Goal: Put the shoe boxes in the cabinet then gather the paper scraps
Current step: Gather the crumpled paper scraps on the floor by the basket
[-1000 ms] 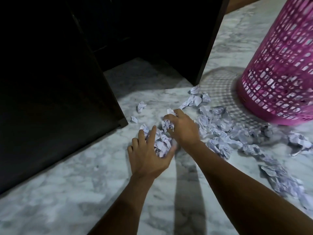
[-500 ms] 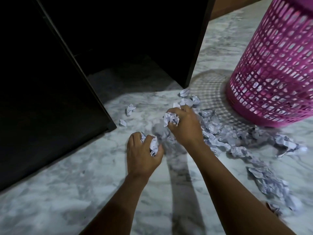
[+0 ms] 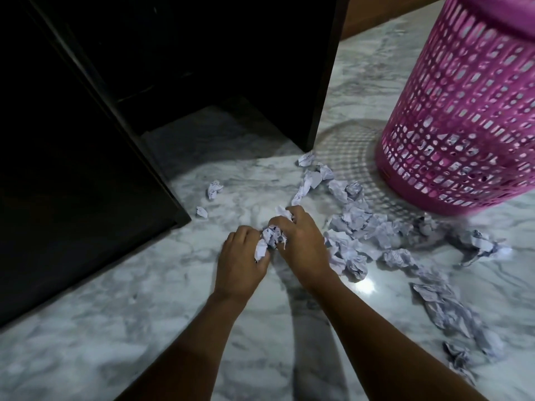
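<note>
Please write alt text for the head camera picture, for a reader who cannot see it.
The left hand and right hand grip crumpled paper scraps over a marble floor. More scraps lie scattered toward a pink basket at right; a dark cabinet stands behind.

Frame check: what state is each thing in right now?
left hand: curled round the held scraps.
right hand: pinching the same wad.
held scraps: crumpled, bunched between both hands.
loose scraps: scattered on the marble floor, uncollected.
pink basket: upright on the floor.
cabinet: appears open, interior too dark to see.
</note>
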Available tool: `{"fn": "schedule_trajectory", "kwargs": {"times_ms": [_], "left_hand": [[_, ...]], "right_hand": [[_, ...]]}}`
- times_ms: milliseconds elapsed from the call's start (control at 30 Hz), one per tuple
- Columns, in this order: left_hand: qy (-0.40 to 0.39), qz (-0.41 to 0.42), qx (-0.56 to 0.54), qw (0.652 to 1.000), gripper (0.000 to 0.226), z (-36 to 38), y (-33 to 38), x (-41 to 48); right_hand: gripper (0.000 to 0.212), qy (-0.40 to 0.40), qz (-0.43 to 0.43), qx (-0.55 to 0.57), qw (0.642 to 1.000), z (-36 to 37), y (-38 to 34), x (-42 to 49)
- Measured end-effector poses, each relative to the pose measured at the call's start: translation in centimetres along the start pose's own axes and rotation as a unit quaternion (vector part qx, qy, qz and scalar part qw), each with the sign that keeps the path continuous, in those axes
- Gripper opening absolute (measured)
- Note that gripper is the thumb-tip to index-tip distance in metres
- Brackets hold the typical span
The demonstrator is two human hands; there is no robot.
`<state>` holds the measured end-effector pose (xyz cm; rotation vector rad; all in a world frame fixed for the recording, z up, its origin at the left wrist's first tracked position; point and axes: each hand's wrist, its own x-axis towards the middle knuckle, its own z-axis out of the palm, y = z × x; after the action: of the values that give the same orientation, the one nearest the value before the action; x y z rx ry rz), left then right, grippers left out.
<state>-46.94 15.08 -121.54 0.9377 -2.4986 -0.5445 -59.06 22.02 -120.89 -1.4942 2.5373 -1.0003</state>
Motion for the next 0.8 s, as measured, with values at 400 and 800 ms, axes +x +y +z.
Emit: {"fn": "schedule_trajectory", "kwargs": {"times_ms": [400, 800], "left_hand": [[-0.048, -0.276, -0.282, 0.918, 0.031, -4.4, 3.8, 2.6], [0.067, -0.157, -0.461, 0.871, 0.014, -15.9, 21.3, 12.6]], "right_hand": [[0.037, 0.052, 0.215, 0.169, 0.96, -3.5, -0.5, 0.7], [0.038, 0.162, 0.107, 0.301, 0.934, -26.6, -6.7, 10.6]]}}
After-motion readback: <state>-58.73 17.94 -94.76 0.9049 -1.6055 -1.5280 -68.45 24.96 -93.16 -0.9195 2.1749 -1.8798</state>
